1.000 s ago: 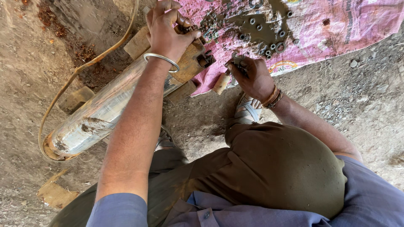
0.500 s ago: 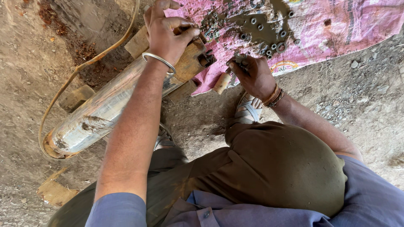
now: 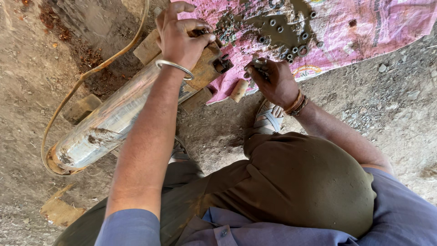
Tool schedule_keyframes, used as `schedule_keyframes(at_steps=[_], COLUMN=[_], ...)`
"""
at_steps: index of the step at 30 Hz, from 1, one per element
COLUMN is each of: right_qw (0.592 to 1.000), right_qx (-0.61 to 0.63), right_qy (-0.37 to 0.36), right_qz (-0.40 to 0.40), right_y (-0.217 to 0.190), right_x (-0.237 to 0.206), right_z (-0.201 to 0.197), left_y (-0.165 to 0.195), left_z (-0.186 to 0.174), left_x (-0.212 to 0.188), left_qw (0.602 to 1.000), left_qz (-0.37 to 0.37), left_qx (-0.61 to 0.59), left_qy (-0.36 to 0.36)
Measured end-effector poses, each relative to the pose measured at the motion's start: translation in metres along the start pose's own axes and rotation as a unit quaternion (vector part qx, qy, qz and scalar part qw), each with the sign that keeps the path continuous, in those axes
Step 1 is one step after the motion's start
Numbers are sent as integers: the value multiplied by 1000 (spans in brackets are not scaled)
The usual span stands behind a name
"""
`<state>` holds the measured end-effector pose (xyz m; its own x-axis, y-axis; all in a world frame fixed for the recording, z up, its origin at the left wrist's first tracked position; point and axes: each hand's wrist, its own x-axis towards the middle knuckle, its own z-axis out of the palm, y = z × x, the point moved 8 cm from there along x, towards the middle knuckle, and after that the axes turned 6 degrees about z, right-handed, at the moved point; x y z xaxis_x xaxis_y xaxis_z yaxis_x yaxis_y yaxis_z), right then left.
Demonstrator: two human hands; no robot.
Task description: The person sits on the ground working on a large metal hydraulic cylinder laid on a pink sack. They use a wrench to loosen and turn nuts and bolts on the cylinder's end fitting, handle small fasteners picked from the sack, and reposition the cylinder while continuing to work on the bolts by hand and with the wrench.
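Observation:
A long dirty metal cylinder [image 3: 107, 125] lies on the dirt, its far end capped by a rusty brown flange [image 3: 208, 64]. My left hand [image 3: 180, 34], with a metal bangle on the wrist, rests on top of that flange with fingers curled over it. My right hand [image 3: 272, 79] hovers just above the pink sheet's near edge and pinches small dark metal parts, likely bolts or nuts. Several oily nuts and washers [image 3: 291, 43] lie scattered on the pink sheet [image 3: 364, 27] beyond it.
A tan hose [image 3: 98, 70] curves around the cylinder's left side. Wooden blocks [image 3: 82, 107] prop the cylinder, and a short wooden peg [image 3: 239, 90] lies by the sheet. My sandalled foot [image 3: 267, 117] and bent knee fill the lower middle. Loose gravel lies at right.
My left hand shifted its grip on the flange slightly. My right hand stayed near the sheet's edge, turning the small parts in its fingers. The view moved a little.

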<state>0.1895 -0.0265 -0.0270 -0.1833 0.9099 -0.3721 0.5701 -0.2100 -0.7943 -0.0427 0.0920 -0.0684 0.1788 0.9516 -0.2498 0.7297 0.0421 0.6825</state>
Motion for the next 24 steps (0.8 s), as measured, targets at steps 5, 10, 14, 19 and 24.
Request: schedule_keyframes(at_steps=[5,10,14,19,24], right_qw=[999,1000,1000,1000,971], right_qx=[24,24,25,5,115], right_qy=[21,-10,4,26,75], right_qz=[-29,12,-17,-17,-197], right_y=[-16,-13,-7,3,-36], right_x=[-2,0,0,5,22], right_z=[-4,-2,0,-7,-45], left_y=[-11,-17,2,22,22], left_z=[19,25,4,-14,-16], left_x=[3,13,3,-5,-19], left_qw=[995,988,998,999,996], left_qz=[7,-15,-1,38,76], left_qx=[21,-39,4,26,-4], left_qy=[-95,-148,-55,7,-37])
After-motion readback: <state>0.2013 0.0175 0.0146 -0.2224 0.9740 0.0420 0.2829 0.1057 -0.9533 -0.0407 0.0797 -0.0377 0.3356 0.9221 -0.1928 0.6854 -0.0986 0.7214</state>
